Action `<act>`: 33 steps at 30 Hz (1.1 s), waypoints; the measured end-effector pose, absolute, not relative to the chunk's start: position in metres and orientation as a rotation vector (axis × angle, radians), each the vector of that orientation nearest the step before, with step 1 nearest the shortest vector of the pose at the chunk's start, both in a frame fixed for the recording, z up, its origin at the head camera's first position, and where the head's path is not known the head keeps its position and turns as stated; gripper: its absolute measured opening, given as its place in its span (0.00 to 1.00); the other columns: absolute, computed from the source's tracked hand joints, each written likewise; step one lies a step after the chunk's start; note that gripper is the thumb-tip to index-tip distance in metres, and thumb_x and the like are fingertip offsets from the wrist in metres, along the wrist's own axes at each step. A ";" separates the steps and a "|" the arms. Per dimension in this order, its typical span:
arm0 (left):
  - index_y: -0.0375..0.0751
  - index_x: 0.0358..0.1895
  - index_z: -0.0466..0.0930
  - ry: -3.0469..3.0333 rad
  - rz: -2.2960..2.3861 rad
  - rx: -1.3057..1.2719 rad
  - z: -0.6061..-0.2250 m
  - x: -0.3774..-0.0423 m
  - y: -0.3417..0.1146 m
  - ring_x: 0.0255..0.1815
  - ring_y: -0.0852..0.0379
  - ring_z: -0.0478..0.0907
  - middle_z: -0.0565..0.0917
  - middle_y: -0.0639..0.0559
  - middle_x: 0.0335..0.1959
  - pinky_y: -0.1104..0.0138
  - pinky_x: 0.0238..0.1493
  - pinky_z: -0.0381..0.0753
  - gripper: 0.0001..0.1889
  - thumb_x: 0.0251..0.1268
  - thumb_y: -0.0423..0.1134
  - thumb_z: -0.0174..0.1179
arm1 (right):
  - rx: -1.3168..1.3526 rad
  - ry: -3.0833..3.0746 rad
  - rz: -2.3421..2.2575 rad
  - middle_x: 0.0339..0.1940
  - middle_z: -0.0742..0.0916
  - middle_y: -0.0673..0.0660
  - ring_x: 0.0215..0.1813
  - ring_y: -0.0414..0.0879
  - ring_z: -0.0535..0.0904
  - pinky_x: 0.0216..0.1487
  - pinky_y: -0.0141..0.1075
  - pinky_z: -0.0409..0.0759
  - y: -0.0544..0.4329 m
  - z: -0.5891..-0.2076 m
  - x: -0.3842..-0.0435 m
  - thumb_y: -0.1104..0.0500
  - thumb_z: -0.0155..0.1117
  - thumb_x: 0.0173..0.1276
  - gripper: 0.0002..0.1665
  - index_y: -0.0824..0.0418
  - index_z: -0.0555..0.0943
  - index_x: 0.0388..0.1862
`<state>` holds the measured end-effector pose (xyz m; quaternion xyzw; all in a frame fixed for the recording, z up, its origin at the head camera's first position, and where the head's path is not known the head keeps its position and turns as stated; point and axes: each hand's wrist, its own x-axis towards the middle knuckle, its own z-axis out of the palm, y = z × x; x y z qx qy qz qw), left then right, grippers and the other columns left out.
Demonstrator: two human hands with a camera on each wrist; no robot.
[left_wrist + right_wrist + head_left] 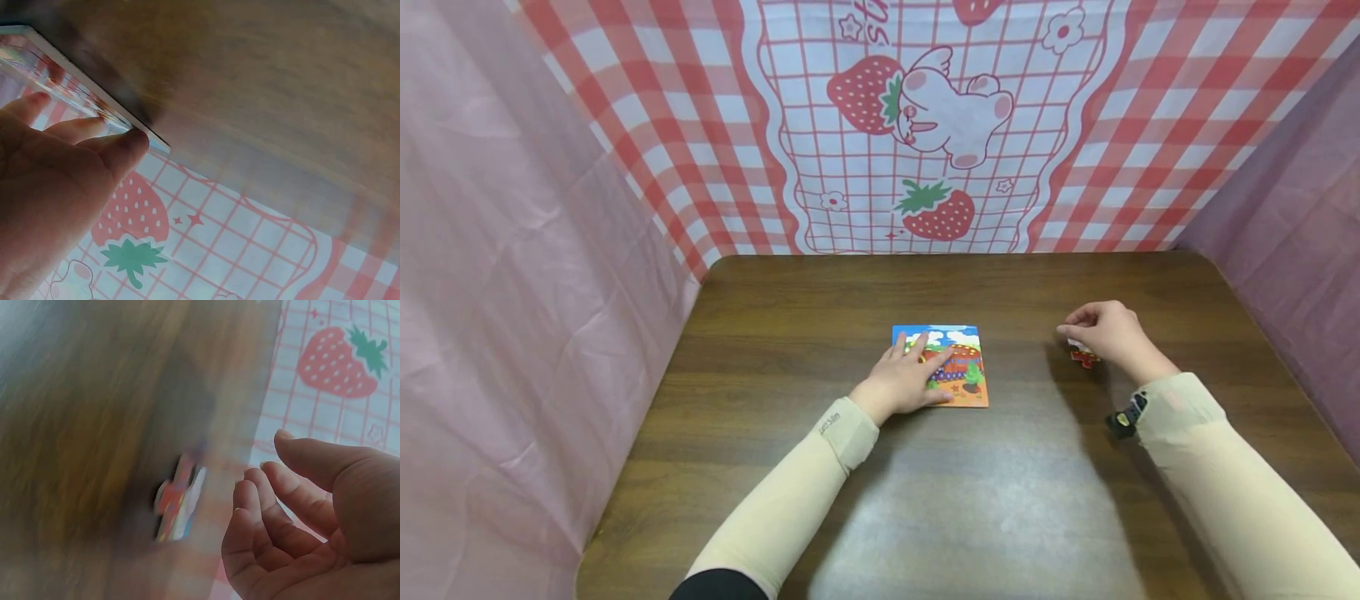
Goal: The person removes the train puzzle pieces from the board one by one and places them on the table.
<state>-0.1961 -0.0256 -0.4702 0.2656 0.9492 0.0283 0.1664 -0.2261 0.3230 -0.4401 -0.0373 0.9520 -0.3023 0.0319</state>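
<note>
On the table lies a square picture puzzle [966, 358] with blue sky, white clouds and an orange ground. My left hand [904, 382] rests spread over its left part and hides some of the picture. The left wrist view shows the fingertips on the face of the board, close to its pale edge. Off to the right, a small red and white jigsaw piece [178, 503] lies on the wood. My right hand [1112, 333] hovers over that piece, partly covering it in the head view. Its fingers are loosely bent with nothing between them, the thumb apart from the fingertips.
The brown wooden table [790, 333] has rounded far corners. Behind it hangs a red and white checked cloth [700, 150] with strawberries. Pink curtains [512, 292] close off both sides. A black device [1123, 421] is strapped at the right wrist.
</note>
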 end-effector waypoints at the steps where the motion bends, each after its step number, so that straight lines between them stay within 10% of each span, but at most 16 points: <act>1: 0.69 0.83 0.41 2.703 0.078 0.747 -0.470 -0.196 -0.026 0.80 0.33 0.39 0.43 0.45 0.84 0.51 0.77 0.48 0.43 0.71 0.73 0.45 | -0.123 2.930 -0.937 0.32 0.86 0.59 0.31 0.50 0.80 0.29 0.41 0.78 0.320 -0.439 -0.226 0.48 0.71 0.70 0.23 0.70 0.85 0.43; 8: 0.64 0.84 0.38 2.735 0.039 0.599 -0.469 -0.199 -0.029 0.82 0.39 0.32 0.38 0.45 0.84 0.49 0.77 0.43 0.46 0.69 0.75 0.43 | -0.133 2.864 -1.027 0.31 0.85 0.61 0.24 0.53 0.80 0.20 0.42 0.78 0.298 -0.436 -0.223 0.45 0.71 0.70 0.25 0.67 0.85 0.46; 33: 0.53 0.85 0.39 2.709 0.120 0.495 -0.468 -0.202 -0.037 0.82 0.44 0.34 0.35 0.47 0.84 0.47 0.76 0.45 0.54 0.64 0.79 0.45 | -0.324 2.830 -0.991 0.38 0.87 0.59 0.43 0.53 0.82 0.47 0.50 0.80 0.206 -0.445 -0.231 0.53 0.74 0.67 0.20 0.70 0.86 0.47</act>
